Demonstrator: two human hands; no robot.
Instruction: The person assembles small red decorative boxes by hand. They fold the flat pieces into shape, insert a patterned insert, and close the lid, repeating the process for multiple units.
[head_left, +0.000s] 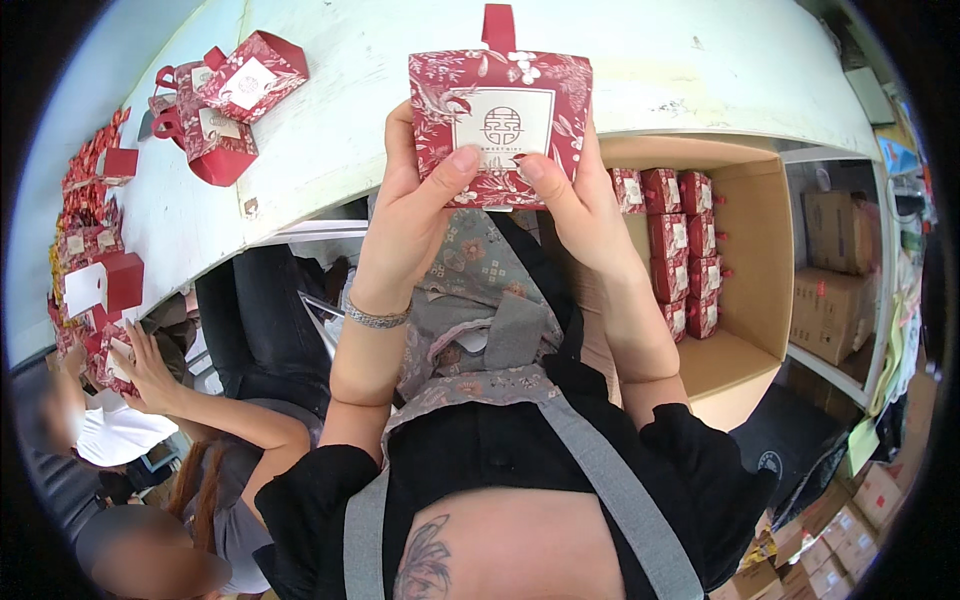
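Between both hands I hold up a red gift box [500, 75] with a pale floral print, a white square label and a red ribbon loop at its top. My left hand [425, 175] grips its left side, thumb across the front. On the opposite side my right hand [575, 190] grips it the same way, its thumb near the label's lower edge. The fingers behind the box are hidden. To my right, an open cardboard carton [755, 240] holds several red boxes [670, 235] in stacked rows.
Several red gift boxes [250, 85] lie on the white table [350, 60] at the far left. Further left is a pile of red packages [90, 220], where a co-worker's hand [145, 370] handles one. Brown cartons [830, 310] sit on a shelf at the right.
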